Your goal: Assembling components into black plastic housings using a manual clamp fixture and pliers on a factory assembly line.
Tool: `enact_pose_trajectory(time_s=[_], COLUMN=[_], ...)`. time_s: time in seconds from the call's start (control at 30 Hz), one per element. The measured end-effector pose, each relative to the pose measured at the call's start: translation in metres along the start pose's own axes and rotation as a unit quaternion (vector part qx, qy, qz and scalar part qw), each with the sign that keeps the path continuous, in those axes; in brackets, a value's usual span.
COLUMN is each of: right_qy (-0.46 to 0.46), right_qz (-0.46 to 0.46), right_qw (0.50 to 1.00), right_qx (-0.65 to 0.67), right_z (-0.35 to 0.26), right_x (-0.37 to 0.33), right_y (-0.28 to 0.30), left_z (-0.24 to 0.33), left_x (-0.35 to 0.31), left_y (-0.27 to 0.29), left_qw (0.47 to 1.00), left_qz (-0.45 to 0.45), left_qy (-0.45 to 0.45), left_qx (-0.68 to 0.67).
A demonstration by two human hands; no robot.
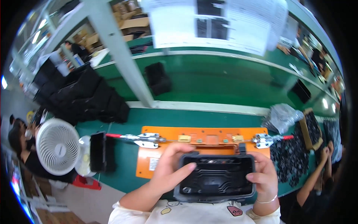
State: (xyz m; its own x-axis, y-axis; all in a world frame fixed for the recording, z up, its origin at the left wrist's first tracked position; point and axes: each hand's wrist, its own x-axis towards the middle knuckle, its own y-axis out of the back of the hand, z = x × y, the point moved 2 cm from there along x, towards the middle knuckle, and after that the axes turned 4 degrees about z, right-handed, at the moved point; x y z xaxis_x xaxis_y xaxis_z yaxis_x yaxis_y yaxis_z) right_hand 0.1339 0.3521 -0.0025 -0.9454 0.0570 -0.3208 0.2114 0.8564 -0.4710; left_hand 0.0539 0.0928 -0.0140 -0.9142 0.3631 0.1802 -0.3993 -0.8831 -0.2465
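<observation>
Between both hands I hold a black plastic housing (pixel 216 181), its hollow inside facing up and toward me. My left hand (pixel 171 168) grips its left side, thumb over the rim. My right hand (pixel 264 173) is closed on the right side, thumb tip at the inner edge. Behind the housing lies an orange fixture plate (pixel 149 151) on the green table, partly covered by the housing and my hands. A toggle clamp (pixel 149 140) with a red handle sits at its left end, and another toggle clamp (pixel 263 140) at its right end.
A white fan (pixel 58 147) and a black open box (pixel 100 152) stand at left, with stacked black bins (pixel 85 93) behind. Many small black parts (pixel 291 156), a clear plastic bag (pixel 282 117) and a cardboard box (pixel 312 128) lie at right. A co-worker's arms (pixel 317 171) are at far right.
</observation>
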Motion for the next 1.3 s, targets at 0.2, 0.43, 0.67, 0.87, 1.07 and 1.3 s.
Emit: enact_pose_trajectory(time_s=[0.2, 0.43, 0.67, 0.87, 1.07, 1.3], right_qy=[0.110, 0.071, 0.139, 0.205, 0.212, 0.312], right_qz=[-0.063, -0.017, 0.012, 0.042, 0.031, 0.181], right_qw=[0.991, 0.996, 0.978, 0.966, 0.911, 0.763], right_qx=[-0.034, -0.053, -0.153, -0.153, -0.351, -0.536], right_z=[-0.016, 0.010, 0.005, 0.009, 0.008, 0.027], right_x=[0.038, 0.064, 0.070, 0.065, 0.068, 0.036], right_y=[-0.015, 0.005, 0.010, 0.005, 0.034, 0.002], left_z=[-0.015, -0.029, -0.020, -0.016, -0.024, -0.041], left_x=[0.053, 0.064, 0.069, 0.067, 0.067, 0.042], left_y=[0.003, 0.018, 0.017, 0.014, 0.014, 0.015], left_qw=[0.995, 0.983, 0.955, 0.949, 0.911, 0.813], left_qz=[-0.047, -0.101, -0.092, -0.104, -0.164, -0.178], left_qy=[-0.078, -0.072, -0.129, -0.170, -0.175, -0.161], left_qx=[-0.045, 0.138, 0.250, 0.244, 0.335, 0.531])
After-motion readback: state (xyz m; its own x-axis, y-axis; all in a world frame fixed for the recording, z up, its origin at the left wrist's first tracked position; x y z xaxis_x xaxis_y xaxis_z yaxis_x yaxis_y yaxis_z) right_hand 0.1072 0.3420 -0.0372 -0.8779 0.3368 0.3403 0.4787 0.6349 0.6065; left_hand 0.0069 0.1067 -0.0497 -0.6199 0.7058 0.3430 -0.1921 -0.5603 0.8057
